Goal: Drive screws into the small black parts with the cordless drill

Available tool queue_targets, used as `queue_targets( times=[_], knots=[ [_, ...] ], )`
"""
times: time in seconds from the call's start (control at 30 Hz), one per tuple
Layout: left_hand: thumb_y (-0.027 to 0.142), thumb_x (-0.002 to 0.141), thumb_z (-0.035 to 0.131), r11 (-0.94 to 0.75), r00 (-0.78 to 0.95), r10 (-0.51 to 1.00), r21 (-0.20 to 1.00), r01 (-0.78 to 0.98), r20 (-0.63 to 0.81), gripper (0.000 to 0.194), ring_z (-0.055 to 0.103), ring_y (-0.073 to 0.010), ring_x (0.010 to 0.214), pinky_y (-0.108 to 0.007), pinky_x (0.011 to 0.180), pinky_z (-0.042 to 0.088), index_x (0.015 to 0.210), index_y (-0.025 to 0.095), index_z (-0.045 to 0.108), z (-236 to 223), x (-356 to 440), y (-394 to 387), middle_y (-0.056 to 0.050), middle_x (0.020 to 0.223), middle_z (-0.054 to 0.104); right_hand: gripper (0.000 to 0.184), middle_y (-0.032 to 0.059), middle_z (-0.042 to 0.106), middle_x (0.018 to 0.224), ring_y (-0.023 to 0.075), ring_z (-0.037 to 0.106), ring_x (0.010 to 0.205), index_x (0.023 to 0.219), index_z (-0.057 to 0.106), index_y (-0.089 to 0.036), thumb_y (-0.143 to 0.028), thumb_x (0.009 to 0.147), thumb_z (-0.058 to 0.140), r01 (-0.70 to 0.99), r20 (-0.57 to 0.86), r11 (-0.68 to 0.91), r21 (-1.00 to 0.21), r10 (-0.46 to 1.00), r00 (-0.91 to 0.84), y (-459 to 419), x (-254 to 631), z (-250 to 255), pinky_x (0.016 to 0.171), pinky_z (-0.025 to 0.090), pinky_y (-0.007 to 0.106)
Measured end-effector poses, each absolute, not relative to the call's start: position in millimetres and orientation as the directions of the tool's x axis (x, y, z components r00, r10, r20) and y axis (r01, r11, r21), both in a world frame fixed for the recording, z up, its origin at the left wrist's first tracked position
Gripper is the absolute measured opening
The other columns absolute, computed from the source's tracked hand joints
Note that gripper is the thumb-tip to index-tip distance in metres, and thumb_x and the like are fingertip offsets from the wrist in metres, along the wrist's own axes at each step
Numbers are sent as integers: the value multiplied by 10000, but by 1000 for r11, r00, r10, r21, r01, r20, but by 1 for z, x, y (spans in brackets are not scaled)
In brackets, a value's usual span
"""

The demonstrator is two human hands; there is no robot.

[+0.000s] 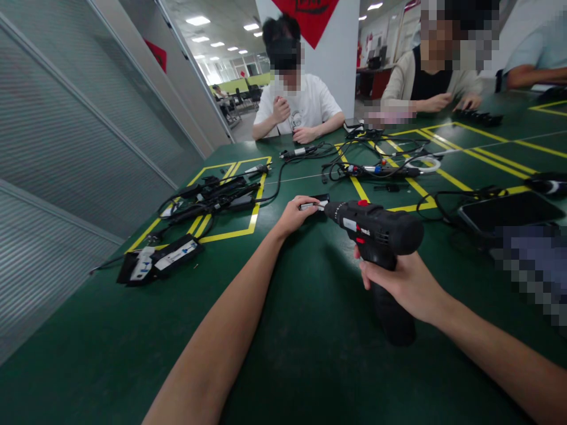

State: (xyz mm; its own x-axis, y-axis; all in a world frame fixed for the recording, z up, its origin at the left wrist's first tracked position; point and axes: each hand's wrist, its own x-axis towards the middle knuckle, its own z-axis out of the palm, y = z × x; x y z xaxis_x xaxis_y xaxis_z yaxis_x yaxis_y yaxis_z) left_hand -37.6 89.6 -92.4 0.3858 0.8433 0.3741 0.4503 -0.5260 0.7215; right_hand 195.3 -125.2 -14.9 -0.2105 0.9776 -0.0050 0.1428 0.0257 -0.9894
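Note:
My right hand is wrapped around the grip of a black cordless drill with red switches. The drill points left and away from me. Its bit reaches a small black part with a light strip lying on the green table. Fingers of my left hand hold that part from its left side, close to the drill's chuck. The exact spot where the bit meets the part is too small to make out.
Black power adapters with cables lie inside yellow tape at the left. Nearer are black pieces with white labels. Tools and cords spread beyond the drill, and a dark tablet-like panel lies right. Other people sit across the table.

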Motion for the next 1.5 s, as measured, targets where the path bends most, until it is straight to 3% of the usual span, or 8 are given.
queue_targets(
  times=[1.5],
  knots=[
    [377, 826, 615, -495, 377, 862, 725, 479, 340, 284, 565, -207, 1115, -357, 1032, 415, 1048, 224, 704, -88, -36, 85, -52, 1137, 661, 101, -16, 574, 707, 145, 582, 623, 953, 540, -195, -194, 857, 573, 196, 1, 49, -979, 972, -237, -124, 198, -16, 603, 477, 301]
  ],
)
